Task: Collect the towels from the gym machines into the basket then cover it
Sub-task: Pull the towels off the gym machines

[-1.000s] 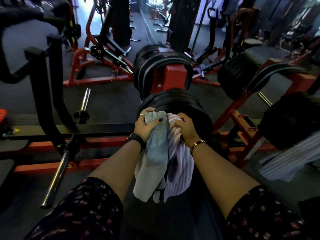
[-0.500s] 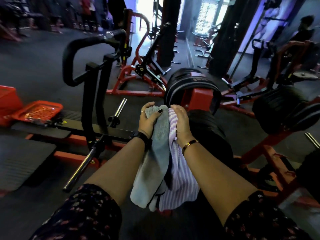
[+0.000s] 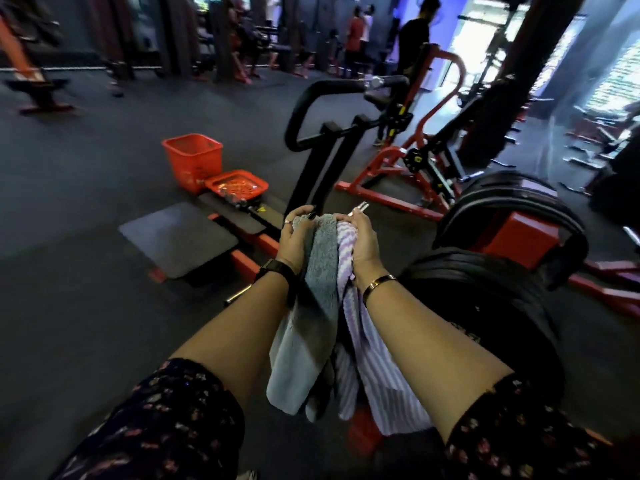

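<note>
- Hanging between two forearms in dark floral sleeves (image 3: 166,420), a grey towel (image 3: 311,323) and a purple striped towel (image 3: 367,358) fill the near centre of the view. They lie side by side and touching, with the grey one on the left.
- The left hand (image 3: 294,237) grips the top of the grey towel, with its fingers curled over the upper edge. Dark-painted nails and a ring show, and a black watch (image 3: 275,268) sits on that wrist.
- The right hand (image 3: 360,244) is closed round the bunched top of the purple striped towel. A gold bracelet (image 3: 379,284) circles that wrist.
- The two hands are held close together at the same height, with the towel tops pressed between them.
- Just right of the arms, a stack of black weight plates (image 3: 485,306) sits beside a red machine block (image 3: 512,237).
- Left of the hands, a black rubber mat (image 3: 176,237) lies on the dark floor beside a red frame rail.
- Beyond the mat, the red plastic basket (image 3: 192,161) stands upright on the floor, well apart from the towels.
- Its flat, perforated red lid (image 3: 237,184) is off the basket and lies just beside its base, on the right.
- Behind the hands rises a machine with a black curved handle (image 3: 311,109).
- Far back, a few people (image 3: 412,39) stand among more red-framed machines, too blurred to make out further.
</note>
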The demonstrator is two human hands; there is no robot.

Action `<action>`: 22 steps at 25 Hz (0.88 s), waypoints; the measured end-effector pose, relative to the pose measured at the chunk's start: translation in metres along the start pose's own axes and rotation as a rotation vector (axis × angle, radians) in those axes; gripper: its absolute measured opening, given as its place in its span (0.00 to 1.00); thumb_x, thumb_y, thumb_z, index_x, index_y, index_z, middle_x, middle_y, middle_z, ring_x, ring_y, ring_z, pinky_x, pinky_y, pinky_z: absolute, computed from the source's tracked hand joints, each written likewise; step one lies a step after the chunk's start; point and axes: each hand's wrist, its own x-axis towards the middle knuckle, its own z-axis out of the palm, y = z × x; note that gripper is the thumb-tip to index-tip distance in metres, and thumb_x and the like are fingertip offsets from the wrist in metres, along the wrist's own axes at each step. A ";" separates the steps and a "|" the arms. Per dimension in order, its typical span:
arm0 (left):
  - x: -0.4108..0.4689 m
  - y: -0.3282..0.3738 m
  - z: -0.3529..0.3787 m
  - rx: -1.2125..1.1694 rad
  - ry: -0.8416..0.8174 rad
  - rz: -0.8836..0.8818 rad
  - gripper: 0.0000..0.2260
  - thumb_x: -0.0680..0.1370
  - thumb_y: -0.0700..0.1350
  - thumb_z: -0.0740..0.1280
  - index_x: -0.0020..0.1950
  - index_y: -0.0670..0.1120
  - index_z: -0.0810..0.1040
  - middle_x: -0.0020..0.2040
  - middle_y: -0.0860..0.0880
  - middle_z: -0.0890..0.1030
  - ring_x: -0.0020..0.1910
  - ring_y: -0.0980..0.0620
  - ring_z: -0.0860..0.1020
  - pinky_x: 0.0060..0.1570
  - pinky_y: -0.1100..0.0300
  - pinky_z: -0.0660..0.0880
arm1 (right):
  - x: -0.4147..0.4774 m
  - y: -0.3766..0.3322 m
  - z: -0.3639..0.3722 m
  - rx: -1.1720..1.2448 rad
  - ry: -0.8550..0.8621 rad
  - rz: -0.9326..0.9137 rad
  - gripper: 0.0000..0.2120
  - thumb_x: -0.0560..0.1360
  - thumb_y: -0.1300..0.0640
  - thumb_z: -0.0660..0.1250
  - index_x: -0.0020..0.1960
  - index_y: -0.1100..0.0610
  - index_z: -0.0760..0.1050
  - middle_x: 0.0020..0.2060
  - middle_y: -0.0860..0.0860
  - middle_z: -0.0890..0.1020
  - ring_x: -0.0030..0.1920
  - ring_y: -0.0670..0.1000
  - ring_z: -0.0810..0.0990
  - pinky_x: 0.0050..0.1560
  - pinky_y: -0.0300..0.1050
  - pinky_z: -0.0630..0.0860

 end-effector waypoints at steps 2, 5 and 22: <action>-0.004 0.012 -0.033 0.018 0.087 0.037 0.06 0.77 0.36 0.59 0.50 0.45 0.73 0.40 0.53 0.80 0.36 0.62 0.79 0.39 0.68 0.75 | -0.002 0.018 0.027 -0.027 -0.069 0.058 0.20 0.71 0.45 0.70 0.39 0.64 0.81 0.38 0.60 0.82 0.40 0.56 0.80 0.52 0.48 0.77; -0.014 0.033 -0.084 0.061 0.198 0.084 0.09 0.77 0.35 0.59 0.57 0.41 0.72 0.44 0.49 0.77 0.42 0.57 0.76 0.43 0.65 0.75 | -0.005 0.052 0.072 -0.039 -0.167 0.106 0.36 0.59 0.38 0.72 0.51 0.68 0.79 0.50 0.66 0.81 0.50 0.60 0.80 0.61 0.56 0.74; 0.017 0.177 -0.335 0.212 0.514 0.271 0.15 0.74 0.40 0.60 0.59 0.37 0.71 0.45 0.51 0.76 0.35 0.70 0.77 0.38 0.73 0.74 | -0.010 0.151 0.366 -0.123 -0.589 0.184 0.16 0.78 0.52 0.62 0.38 0.60 0.78 0.27 0.48 0.81 0.27 0.43 0.78 0.31 0.34 0.75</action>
